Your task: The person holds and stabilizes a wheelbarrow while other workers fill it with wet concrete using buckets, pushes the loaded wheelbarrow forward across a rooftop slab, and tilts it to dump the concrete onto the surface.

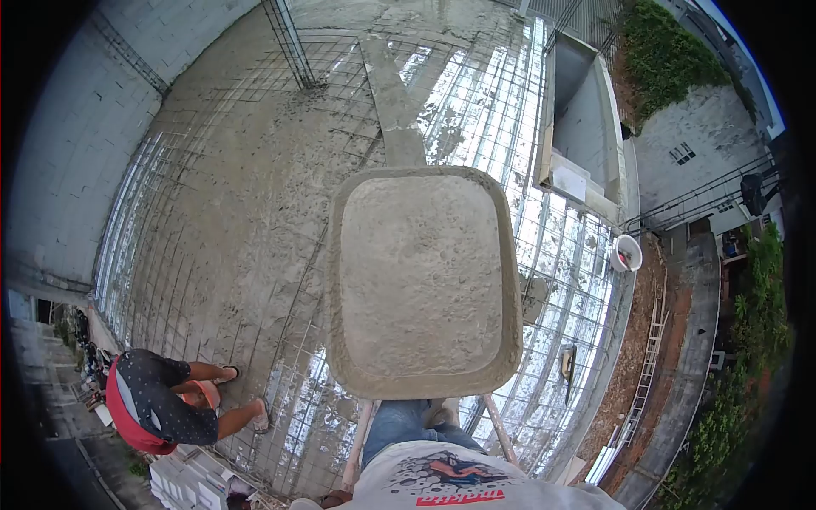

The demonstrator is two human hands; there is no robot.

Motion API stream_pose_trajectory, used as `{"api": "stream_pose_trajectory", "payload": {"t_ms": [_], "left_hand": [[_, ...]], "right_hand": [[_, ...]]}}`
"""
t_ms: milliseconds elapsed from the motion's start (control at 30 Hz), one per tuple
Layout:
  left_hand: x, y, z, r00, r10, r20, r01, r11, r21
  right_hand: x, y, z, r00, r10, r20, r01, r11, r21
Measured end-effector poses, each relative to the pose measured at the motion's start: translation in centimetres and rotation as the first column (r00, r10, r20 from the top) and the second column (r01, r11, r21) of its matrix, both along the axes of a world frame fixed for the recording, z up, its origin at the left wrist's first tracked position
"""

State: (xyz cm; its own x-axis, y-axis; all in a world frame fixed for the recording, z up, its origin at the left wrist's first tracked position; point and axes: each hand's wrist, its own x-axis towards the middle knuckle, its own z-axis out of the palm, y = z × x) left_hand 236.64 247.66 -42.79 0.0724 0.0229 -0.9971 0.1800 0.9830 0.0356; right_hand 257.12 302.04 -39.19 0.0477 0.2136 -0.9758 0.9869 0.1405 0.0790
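A wheelbarrow (512, 340) stands right in front of me, its tray filled nearly to the rim with wet grey concrete (421, 272). Its left handle (357, 442) runs back toward my body. At the bottom edge, a small part of my left hand (335, 499) shows closed around the end of that handle. The right handle (501, 429) passes behind my shirt, and my right hand is out of sight.
Rebar mesh (476, 102) over shiny panels surrounds me, partly covered by wet concrete (255, 187). A bent-over person (170, 395) is at left. A walled opening (586, 127), white bucket (626, 253) and trowel-like tool (568, 370) are at right, near the slab edge.
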Motion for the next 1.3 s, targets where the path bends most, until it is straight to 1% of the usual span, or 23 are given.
{"api": "stream_pose_trajectory", "payload": {"t_ms": [233,433,467,533,567,600,633,667,700,733,767,800,900,933,967,1033,1067,1100,1133,1167,1200,1267,1300], "left_hand": [[-10.2,5.0,-1.2,0.998,-0.061,0.012,0.060,0.997,0.056],[-19.9,11.5,-4.1,0.966,-0.257,-0.023,0.255,0.937,0.238],[-21.4,13.0,-4.1,0.998,-0.057,-0.004,0.057,0.991,0.119],[-24.1,16.0,-4.5,0.936,0.344,-0.074,-0.350,0.931,-0.103],[-25.7,17.3,-4.8,0.977,0.215,-0.006,-0.215,0.975,-0.055],[-28.1,19.0,-4.4,0.995,0.079,0.053,-0.079,0.997,0.002],[-30.7,20.6,-3.3,0.992,-0.064,0.105,0.058,0.996,0.062],[-34.4,22.7,-2.9,0.968,-0.214,0.133,0.196,0.971,0.137],[-36.1,23.2,-3.6,0.981,-0.180,0.073,0.173,0.980,0.102],[-37.8,23.5,-4.3,0.973,-0.218,0.078,0.208,0.971,0.120],[-39.9,25.3,-4.0,0.965,-0.253,0.071,0.241,0.960,0.145],[-41.6,26.9,-3.4,0.956,-0.285,0.070,0.270,0.948,0.169],[-46.7,32.6,-0.8,0.994,-0.094,0.059,0.094,0.996,0.006],[-49.0,34.2,0.3,0.999,-0.033,0.044,0.035,0.998,-0.051],[-50.8,35.9,1.8,0.980,-0.182,-0.085,0.190,0.977,0.097],[-52.6,36.5,-3.3,0.996,0.084,-0.006,-0.084,0.996,-0.027],[-54.5,38.4,-3.0,0.977,0.214,0.007,-0.212,0.972,-0.100],[-58.9,41.9,1.3,0.998,-0.069,-0.004,0.069,0.997,-0.045],[-60.6,42.0,-0.8,0.996,-0.092,0.000,0.092,0.995,-0.034],[-62.3,42.0,-3.0,0.993,-0.115,0.003,0.115,0.993,-0.022],[-64.2,42.5,-4.5,0.990,-0.138,0.006,0.138,0.990,-0.010],[-70.1,44.5,-3.5,0.991,-0.135,-0.012,0.135,0.991,-0.015],[-72.7,45.6,-2.8,0.993,-0.119,-0.015,0.119,0.993,-0.026]], "right_hand": [[-4.9,4.9,1.2,0.998,0.068,-0.008,-0.068,0.997,-0.041],[-9.9,10.0,0.2,0.983,0.162,-0.092,-0.167,0.984,-0.054],[-12.1,11.2,0.5,0.988,0.141,-0.062,-0.145,0.988,-0.059],[-19.1,14.1,2.0,0.959,-0.156,0.235,0.153,0.988,0.031],[-20.1,15.6,0.5,0.949,-0.234,0.213,0.240,0.971,-0.001],[-21.8,16.8,0.1,0.973,-0.196,0.122,0.197,0.980,0.008],[-20.4,18.3,-3.5,0.999,-0.044,0.003,0.045,0.996,-0.071],[-21.9,19.9,-4.3,0.980,0.153,-0.129,-0.166,0.982,-0.094],[-24.9,21.4,-3.3,0.903,0.343,-0.260,-0.369,0.927,-0.060],[-26.9,22.8,-1.7,0.746,0.566,-0.352,-0.596,0.802,0.028],[-30.3,23.7,-1.2,0.992,-0.066,0.108,0.062,0.997,0.039],[-32.8,25.5,-1.2,0.997,0.050,0.059,-0.049,0.999,-0.008],[-38.2,30.5,0.4,0.917,0.392,-0.078,-0.400,0.906,-0.142],[-40.2,31.8,0.9,0.947,0.317,-0.051,-0.321,0.938,-0.134],[-42.2,33.0,1.1,0.971,0.239,-0.028,-0.240,0.963,-0.122],[-46.2,35.5,1.3,0.986,0.166,0.005,-0.166,0.983,-0.078],[-47.6,36.8,0.7,0.984,0.176,0.023,-0.174,0.983,-0.054],[-48.8,38.0,-0.9,0.982,0.187,0.040,-0.185,0.982,-0.033],[-48.3,39.8,-6.1,0.979,0.197,0.051,-0.197,0.980,-0.007],[-48.3,40.2,-11.7,0.846,0.521,-0.116,-0.509,0.853,0.115],[-49.9,40.0,-12.1,0.900,0.434,-0.043,-0.433,0.901,0.033],[-55.7,41.5,-12.6,0.959,0.256,0.123,-0.247,0.965,-0.083],[-58.8,43.0,-11.6,0.968,0.225,0.112,-0.214,0.972,-0.097]]}}
